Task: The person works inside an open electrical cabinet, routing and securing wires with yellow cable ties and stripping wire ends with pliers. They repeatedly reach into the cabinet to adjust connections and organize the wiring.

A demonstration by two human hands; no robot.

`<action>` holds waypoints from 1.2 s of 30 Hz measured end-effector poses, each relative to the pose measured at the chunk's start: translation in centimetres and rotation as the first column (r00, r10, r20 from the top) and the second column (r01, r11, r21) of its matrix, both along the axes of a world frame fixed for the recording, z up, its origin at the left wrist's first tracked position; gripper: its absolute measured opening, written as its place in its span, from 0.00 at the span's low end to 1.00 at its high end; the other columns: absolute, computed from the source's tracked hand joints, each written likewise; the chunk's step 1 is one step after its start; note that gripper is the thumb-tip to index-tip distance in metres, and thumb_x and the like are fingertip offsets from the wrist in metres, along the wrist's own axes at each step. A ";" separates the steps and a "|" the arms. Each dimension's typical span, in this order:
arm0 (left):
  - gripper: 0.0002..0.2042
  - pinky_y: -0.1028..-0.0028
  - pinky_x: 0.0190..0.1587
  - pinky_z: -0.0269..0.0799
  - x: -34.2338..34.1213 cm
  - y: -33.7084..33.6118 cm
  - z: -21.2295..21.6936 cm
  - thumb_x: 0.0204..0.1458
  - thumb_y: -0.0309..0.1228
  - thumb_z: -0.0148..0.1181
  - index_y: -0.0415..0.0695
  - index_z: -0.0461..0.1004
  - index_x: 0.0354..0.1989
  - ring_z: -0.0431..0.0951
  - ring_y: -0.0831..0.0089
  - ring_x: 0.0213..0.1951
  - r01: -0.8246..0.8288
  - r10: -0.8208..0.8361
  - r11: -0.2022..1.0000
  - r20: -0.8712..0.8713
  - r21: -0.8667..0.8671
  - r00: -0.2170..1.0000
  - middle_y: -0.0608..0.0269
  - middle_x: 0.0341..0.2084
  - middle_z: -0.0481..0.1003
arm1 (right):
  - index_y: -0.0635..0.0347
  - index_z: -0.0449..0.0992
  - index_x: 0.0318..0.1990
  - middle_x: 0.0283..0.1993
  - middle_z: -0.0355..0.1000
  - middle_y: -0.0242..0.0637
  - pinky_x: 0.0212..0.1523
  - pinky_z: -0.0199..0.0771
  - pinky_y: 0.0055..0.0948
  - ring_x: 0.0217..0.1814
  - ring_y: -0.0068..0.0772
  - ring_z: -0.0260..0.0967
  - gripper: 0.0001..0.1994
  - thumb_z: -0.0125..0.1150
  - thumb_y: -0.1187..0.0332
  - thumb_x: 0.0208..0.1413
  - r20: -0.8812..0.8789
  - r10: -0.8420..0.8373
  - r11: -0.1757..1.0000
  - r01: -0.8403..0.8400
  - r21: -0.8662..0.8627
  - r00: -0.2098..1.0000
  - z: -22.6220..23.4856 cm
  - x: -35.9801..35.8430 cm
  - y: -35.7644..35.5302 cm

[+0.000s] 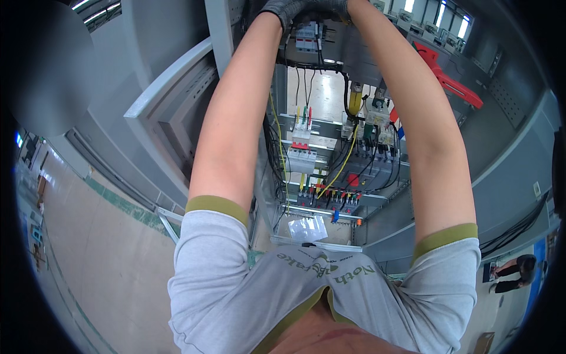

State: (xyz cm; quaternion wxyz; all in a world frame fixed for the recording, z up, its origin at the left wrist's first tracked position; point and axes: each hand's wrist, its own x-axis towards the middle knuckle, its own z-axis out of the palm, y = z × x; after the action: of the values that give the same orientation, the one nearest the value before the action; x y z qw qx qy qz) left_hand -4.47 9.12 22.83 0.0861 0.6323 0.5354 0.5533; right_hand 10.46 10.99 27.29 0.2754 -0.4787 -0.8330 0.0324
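Note:
Both my arms reach up into an open grey electrical cabinet [227,35]. My left hand [284,8] and my right hand [331,6] wear dark gloves and sit close together at the top edge, partly cut off. They are just above a white circuit breaker [306,36] on the upper rail, with black wires hanging from it. The fingers are hidden, so I cannot tell what they grip.
Lower rails carry more breakers [300,154] and terminal blocks with yellow, red and black wires [337,177]. A clear plastic bag [308,227] lies on the cabinet bottom. The open door [171,100] is at my left. A red bar [448,79] sits at the right. Another person crouches far right [514,272].

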 end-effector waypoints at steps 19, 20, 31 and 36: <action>0.14 0.65 0.47 0.72 -0.6 6.1 6.7 0.49 0.38 0.54 0.47 0.80 0.39 0.78 0.60 0.45 -0.205 0.167 0.977 -0.827 0.065 0.536 0.53 0.42 0.77 | 0.63 0.81 0.28 0.24 0.75 0.42 0.26 0.70 0.34 0.22 0.36 0.71 0.15 0.66 0.59 0.37 0.058 -0.014 1.000 0.013 0.021 0.998 1.0 0.1 0.6; 0.14 0.66 0.47 0.72 -0.6 6.2 6.8 0.49 0.38 0.54 0.47 0.81 0.39 0.78 0.60 0.45 -0.217 0.165 0.974 -0.854 0.064 0.493 0.53 0.41 0.78 | 0.63 0.81 0.28 0.24 0.75 0.42 0.27 0.71 0.34 0.23 0.36 0.72 0.14 0.66 0.60 0.38 0.071 -0.038 0.999 0.036 0.019 0.997 1.0 0.0 1.1; 0.12 0.64 0.45 0.73 -0.4 12.5 7.2 0.45 0.33 0.55 0.44 0.81 0.35 0.79 0.59 0.42 -0.206 0.186 0.968 -0.964 0.146 0.190 0.50 0.37 0.79 | 0.58 0.81 0.22 0.21 0.76 0.42 0.23 0.74 0.36 0.19 0.36 0.73 0.05 0.64 0.67 0.39 0.127 -0.100 0.995 0.100 0.005 0.987 1.8 0.8 0.9; 0.12 0.65 0.45 0.73 -2.0 12.7 6.9 0.44 0.34 0.56 0.45 0.81 0.36 0.79 0.59 0.42 -0.191 0.191 0.973 -0.924 0.133 0.330 0.50 0.37 0.79 | 0.58 0.81 0.21 0.21 0.75 0.42 0.22 0.73 0.36 0.19 0.36 0.73 0.07 0.66 0.65 0.35 0.049 -0.045 0.992 0.050 -0.117 0.998 1.6 -0.2 1.2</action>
State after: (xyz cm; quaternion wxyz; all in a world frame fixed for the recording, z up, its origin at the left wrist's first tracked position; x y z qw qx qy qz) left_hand -6.48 21.86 29.77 -0.2981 0.7667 0.5592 0.1030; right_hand 10.30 12.22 28.93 0.2280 -0.5144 -0.8242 0.0639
